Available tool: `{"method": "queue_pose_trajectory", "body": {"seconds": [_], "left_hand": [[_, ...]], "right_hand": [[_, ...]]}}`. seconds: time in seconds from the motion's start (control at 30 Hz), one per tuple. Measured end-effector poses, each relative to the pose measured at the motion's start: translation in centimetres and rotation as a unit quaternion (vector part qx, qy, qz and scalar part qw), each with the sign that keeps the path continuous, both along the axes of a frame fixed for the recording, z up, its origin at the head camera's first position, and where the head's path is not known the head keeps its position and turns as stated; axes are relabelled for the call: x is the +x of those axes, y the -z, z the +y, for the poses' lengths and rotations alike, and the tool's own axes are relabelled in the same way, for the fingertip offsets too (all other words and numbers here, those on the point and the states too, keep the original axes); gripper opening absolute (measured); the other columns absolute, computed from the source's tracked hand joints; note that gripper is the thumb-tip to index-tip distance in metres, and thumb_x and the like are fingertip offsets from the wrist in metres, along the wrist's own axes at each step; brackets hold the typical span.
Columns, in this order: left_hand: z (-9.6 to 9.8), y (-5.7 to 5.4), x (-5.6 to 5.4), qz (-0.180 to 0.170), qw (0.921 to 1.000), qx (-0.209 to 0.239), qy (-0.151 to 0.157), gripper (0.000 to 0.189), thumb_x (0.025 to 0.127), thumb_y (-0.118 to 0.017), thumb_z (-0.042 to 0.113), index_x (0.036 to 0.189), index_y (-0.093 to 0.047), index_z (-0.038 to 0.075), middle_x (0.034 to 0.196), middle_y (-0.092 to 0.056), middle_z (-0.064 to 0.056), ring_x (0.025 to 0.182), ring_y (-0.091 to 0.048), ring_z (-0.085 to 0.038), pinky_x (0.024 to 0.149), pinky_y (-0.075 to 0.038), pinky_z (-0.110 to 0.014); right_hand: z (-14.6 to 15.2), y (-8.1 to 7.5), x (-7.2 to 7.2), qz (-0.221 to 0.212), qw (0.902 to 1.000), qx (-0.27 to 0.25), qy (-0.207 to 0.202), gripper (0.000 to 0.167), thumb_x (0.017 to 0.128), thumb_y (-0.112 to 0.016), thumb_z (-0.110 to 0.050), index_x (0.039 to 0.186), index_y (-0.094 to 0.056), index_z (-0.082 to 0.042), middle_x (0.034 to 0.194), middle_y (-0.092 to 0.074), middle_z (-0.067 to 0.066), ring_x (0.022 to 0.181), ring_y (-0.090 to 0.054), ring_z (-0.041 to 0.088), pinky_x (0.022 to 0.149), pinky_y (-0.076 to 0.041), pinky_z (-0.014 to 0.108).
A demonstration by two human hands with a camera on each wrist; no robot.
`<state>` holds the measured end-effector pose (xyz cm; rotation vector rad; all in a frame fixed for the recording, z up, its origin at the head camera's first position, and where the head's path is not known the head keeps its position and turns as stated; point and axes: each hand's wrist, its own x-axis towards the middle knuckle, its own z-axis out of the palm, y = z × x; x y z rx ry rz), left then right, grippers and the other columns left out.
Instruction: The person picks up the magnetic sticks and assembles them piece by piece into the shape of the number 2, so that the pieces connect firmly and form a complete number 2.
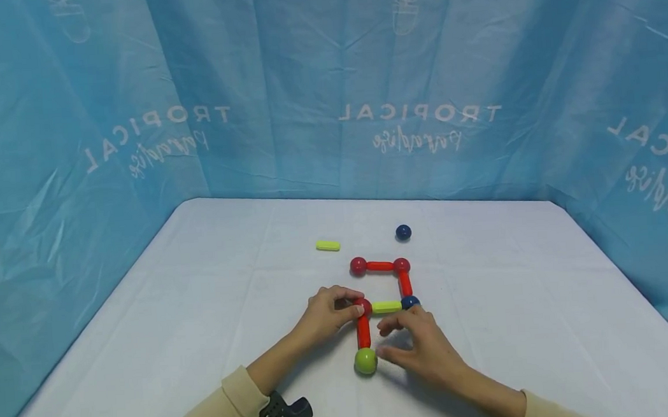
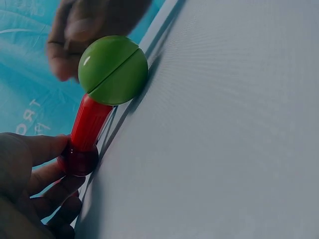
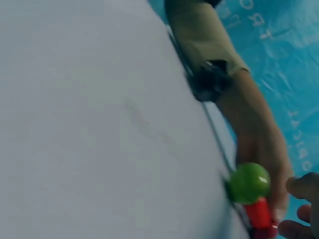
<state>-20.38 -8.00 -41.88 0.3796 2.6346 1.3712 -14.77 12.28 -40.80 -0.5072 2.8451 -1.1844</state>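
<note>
A zigzag chain of balls and rods lies on the white table. Its near end is a green ball (image 1: 366,361), joined by a red rod (image 1: 364,332) to a red ball (image 1: 365,306). My left hand (image 1: 324,316) holds that red ball between thumb and fingers, as the left wrist view also shows. From there a yellow rod (image 1: 386,306) runs to a blue ball (image 1: 410,301), partly hidden behind my right hand (image 1: 421,346). Two more red rods and two red balls (image 1: 358,266) continue beyond it. The right hand hovers beside the green ball, fingers bent loosely, nothing between them.
Farther back on the table (image 1: 504,274) lie a loose yellow rod (image 1: 328,246) and a loose dark blue ball (image 1: 403,232). A black device (image 1: 292,414) is strapped to the left wrist. Blue printed sheeting (image 1: 303,76) hangs behind and along the sides.
</note>
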Motion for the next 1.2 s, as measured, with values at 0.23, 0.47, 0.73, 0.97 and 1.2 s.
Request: {"method": "queue_pose_trajectory", "body": {"seconds": [0.23,0.47,0.73,0.97,1.2], "left_hand": [[0.0,0.3,-0.1,0.003,1.0,0.008,-0.001,0.028,0.084,-0.068,0.022,0.112,-0.068,0.018,0.108,-0.066,0.0,0.099,-0.049,-0.017,0.08,-0.039,-0.034],[-0.1,0.3,0.1,0.006,0.9999,0.013,0.0,0.029,0.084,-0.068,0.023,0.112,-0.068,0.016,0.107,-0.065,-0.001,0.1,-0.049,-0.017,0.079,-0.039,-0.035],[-0.3,0.1,0.1,0.015,0.9997,0.02,0.006,0.028,0.085,-0.067,0.022,0.112,-0.068,0.015,0.109,-0.067,-0.002,0.099,-0.049,-0.018,0.079,-0.037,-0.034],[-0.4,0.3,0.0,0.026,0.9994,0.02,0.013,0.028,0.085,-0.067,0.023,0.111,-0.069,0.013,0.107,-0.068,-0.003,0.098,-0.049,-0.018,0.079,-0.034,-0.034],[-0.4,0.3,-0.1,0.031,0.9993,0.017,0.016,0.027,0.086,-0.065,0.022,0.111,-0.069,0.012,0.107,-0.068,-0.003,0.101,-0.049,-0.019,0.084,-0.032,-0.041]], "right_hand": [[-0.4,-3.0,-7.0,0.089,0.9959,0.005,0.017,0.034,0.078,-0.076,-0.029,0.108,-0.065,-0.016,0.104,-0.067,-0.003,0.099,-0.049,0.017,0.078,-0.041,0.032],[-2.9,-2.9,-14.2,0.093,0.9952,0.027,0.015,0.038,0.081,-0.072,-0.033,0.114,-0.065,-0.017,0.106,-0.069,-0.001,0.102,-0.05,0.017,0.081,-0.046,0.037],[-6.1,-1.5,-18.2,0.026,0.9952,0.083,0.046,0.041,0.081,-0.07,-0.039,0.117,-0.064,-0.021,0.105,-0.066,-0.002,0.101,-0.048,0.02,0.084,-0.041,0.039],[-8.1,-0.6,-19.5,0.004,0.9925,0.113,0.047,0.042,0.082,-0.07,-0.037,0.119,-0.064,-0.019,0.108,-0.066,0.0,0.103,-0.048,0.022,0.089,-0.039,0.041],[-8.8,-0.8,-20.2,0.002,0.989,0.14,0.048,0.039,0.083,-0.07,-0.034,0.118,-0.065,-0.019,0.107,-0.066,0.002,0.104,-0.048,0.022,0.093,-0.036,0.043]]}}
